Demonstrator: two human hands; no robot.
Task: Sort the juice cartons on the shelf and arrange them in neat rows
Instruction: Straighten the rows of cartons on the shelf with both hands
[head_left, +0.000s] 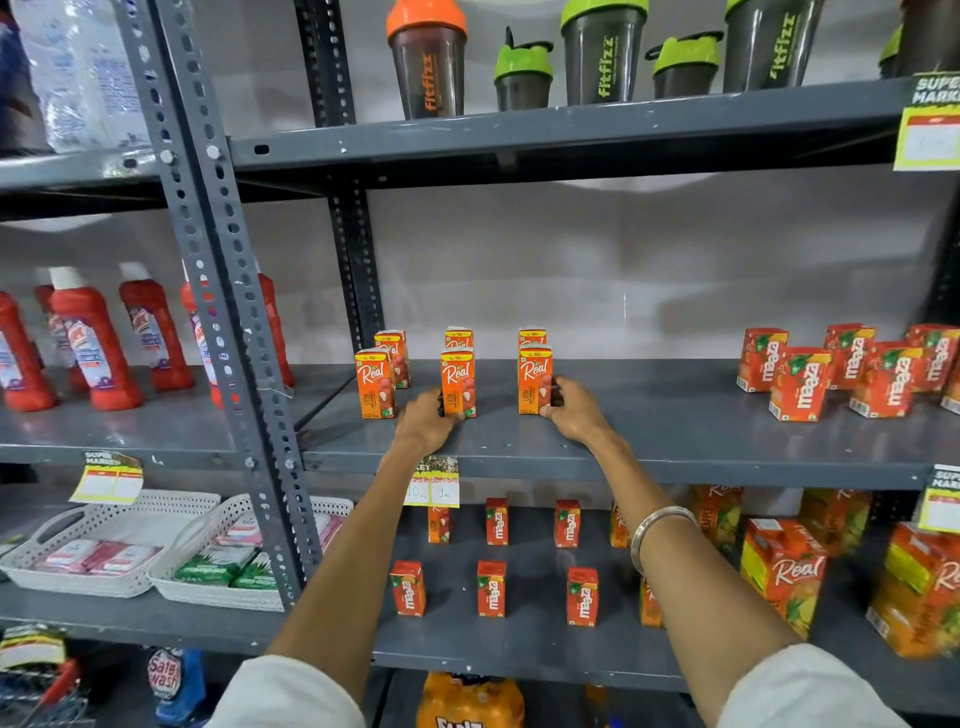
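Note:
On the middle grey shelf (649, 441) stand orange Real cartons in two rows of three. The front left Real carton (375, 383) stands free. My left hand (423, 422) grips the front middle Real carton (458, 382) at its base. My right hand (571, 408) holds the front right Real carton (535, 379) from its right side. Behind them the back row of Real cartons (459, 338) is partly hidden. A loose cluster of red Maaza cartons (841, 371) stands unevenly at the right end of the same shelf.
The lower shelf holds small Maaza cartons (491, 587) in spaced rows and large Real cartons (784, 571) at the right. Shaker bottles (602, 52) line the upper shelf. A perforated upright post (228, 312) divides off red cleaner bottles (93, 348) and white baskets (109, 545).

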